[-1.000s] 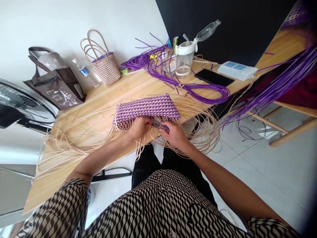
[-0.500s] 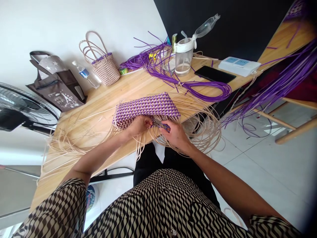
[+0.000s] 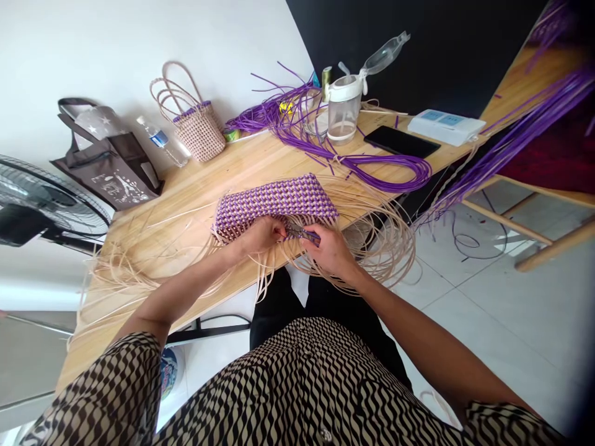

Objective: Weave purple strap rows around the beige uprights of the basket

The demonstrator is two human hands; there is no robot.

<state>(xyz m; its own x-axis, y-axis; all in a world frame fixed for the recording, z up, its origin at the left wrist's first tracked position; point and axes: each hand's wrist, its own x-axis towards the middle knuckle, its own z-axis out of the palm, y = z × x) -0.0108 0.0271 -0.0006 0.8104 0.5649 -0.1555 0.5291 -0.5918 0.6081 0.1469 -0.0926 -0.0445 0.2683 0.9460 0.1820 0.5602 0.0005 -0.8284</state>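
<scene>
A purple and beige woven basket point(image 3: 274, 198) lies on its side on the wooden table point(image 3: 186, 214), close to the front edge. Long beige strands point(image 3: 388, 241) trail from it on both sides. My right hand point(image 3: 329, 249) is closed around the handles of pliers point(image 3: 297, 231), whose jaws point left at the basket's near edge. Against that same edge rests my left hand point(image 3: 264, 235), its fingers pinched together just left of the plier jaws. What the left fingertips grip is too small to make out.
Behind the basket lie a coil of purple strands point(image 3: 395, 172), a black phone point(image 3: 400, 141), a white box point(image 3: 446, 127) and a lidded cup point(image 3: 343, 111). A finished woven bag point(image 3: 199, 131), a water bottle point(image 3: 162, 141) and a grey tote point(image 3: 111, 164) stand along the wall. A fan point(image 3: 51, 204) is at left.
Both hands and the pliers stay at nearly the same spot on the basket, with the pliers shifted very slightly. The hanging purple strands at right have swung.
</scene>
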